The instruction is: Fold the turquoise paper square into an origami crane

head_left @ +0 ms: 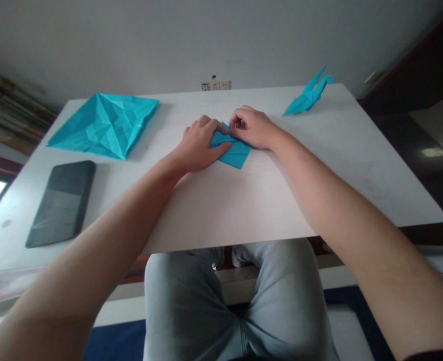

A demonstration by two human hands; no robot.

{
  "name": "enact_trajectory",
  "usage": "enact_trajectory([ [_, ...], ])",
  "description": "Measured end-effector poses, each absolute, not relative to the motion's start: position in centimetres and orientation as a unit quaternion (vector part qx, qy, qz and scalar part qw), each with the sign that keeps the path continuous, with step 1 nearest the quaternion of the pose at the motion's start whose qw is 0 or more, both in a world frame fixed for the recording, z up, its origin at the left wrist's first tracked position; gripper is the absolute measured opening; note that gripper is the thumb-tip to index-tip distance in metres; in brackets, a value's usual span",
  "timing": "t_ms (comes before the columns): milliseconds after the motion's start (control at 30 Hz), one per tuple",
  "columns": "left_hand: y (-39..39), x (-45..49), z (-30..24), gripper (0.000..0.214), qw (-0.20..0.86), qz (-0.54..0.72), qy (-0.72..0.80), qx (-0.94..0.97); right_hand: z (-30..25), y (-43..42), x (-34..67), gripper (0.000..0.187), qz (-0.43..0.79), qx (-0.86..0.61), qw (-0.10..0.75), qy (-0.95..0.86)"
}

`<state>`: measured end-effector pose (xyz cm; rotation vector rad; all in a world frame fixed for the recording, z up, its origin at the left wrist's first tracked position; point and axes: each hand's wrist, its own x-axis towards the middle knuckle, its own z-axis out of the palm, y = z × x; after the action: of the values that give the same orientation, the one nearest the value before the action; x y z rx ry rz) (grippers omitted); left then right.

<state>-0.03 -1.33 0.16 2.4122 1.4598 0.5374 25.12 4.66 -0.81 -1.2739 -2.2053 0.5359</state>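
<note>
A small folded sheet of blue origami paper (234, 159) lies on the white table, with crease lines and layered edges showing. My left hand (201, 143) rests on its left side, thumb and fingers spread apart and pressing the paper to the table. At the paper's upper right edge, my right hand (253, 126) is closed, thumb and index finger pinching a bit of it beside my left index fingertip. The pinched fold itself is mostly hidden by the fingers.
A creased blue sheet (110, 125) lies open at the back left. Nearer on the left is a dark tablet-like device (63, 203). A folded blue paper crane (307, 96) stands at the back right. Wall sockets (215, 85) sit behind the white table (236, 215).
</note>
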Motion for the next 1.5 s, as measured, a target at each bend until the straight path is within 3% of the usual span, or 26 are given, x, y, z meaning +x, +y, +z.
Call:
enact_trajectory([
  [1500, -1.53, -0.02, 0.59, 0.06, 0.136, 0.166, 0.508, 0.834, -1.01, 4.86, 25.33, 0.004, 0.186, -0.463, 0.25, -0.83],
])
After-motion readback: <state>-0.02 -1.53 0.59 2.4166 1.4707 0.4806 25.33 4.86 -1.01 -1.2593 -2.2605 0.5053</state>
